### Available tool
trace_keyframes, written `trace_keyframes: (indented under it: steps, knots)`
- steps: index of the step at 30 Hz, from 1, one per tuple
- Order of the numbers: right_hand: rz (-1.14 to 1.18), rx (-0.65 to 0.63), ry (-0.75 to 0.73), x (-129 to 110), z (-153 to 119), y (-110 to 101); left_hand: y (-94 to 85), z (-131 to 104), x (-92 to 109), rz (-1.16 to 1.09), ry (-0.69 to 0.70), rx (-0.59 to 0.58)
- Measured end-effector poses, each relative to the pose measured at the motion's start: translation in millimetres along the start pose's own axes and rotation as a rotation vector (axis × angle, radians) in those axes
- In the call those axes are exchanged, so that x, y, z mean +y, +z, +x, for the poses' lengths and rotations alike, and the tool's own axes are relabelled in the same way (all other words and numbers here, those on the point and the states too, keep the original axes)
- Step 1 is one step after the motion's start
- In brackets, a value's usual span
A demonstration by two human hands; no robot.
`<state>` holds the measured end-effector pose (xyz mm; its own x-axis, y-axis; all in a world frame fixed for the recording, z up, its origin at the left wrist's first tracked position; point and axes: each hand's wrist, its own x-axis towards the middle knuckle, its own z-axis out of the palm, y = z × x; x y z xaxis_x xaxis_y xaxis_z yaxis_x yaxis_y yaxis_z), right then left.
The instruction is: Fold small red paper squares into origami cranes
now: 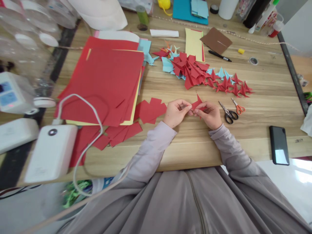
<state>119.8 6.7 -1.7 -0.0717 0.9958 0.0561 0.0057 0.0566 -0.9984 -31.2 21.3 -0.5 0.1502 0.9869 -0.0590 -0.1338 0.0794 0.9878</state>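
Between both hands, just above the table's front half, is a small folded red paper figure [198,103] with a pointed tip sticking up. My left hand [177,112] pinches its left side between thumb and fingers. On the other side, my right hand [210,114] grips it with thumb and forefinger, covering part of the folds. Behind the hands lies a heap of folded red paper pieces [191,70]. Several red paper cranes [225,85] trail off to its right, with light blue ones among them. Cut red paper squares [152,110] lie left of my left hand.
Black-handled scissors [229,115] and small orange scissors [239,107] lie right of my right hand. A stack of red sheets [104,81] covers the left side. A white power bank [51,152] trails a cable [90,107]. A phone [279,145] rests at the right front edge.
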Motion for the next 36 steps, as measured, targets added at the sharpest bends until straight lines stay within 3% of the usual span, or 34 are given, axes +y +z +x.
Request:
trace_keyframes:
  steps: [19, 26, 36]
  knots:
    - [0.107, 0.031, 0.083, -4.5, 1.7, -1.2, 1.0, 0.5, 2.8, -0.298, -0.167, -0.072]
    - [0.118, -0.005, 0.112, -5.7, -0.1, 0.0, 4.1, 0.7, -3.2, -0.192, -0.110, -0.043]
    - [0.189, -0.119, 0.125, -5.0, 0.2, -4.1, -1.2, 2.0, 0.5, -0.316, -0.210, -0.079]
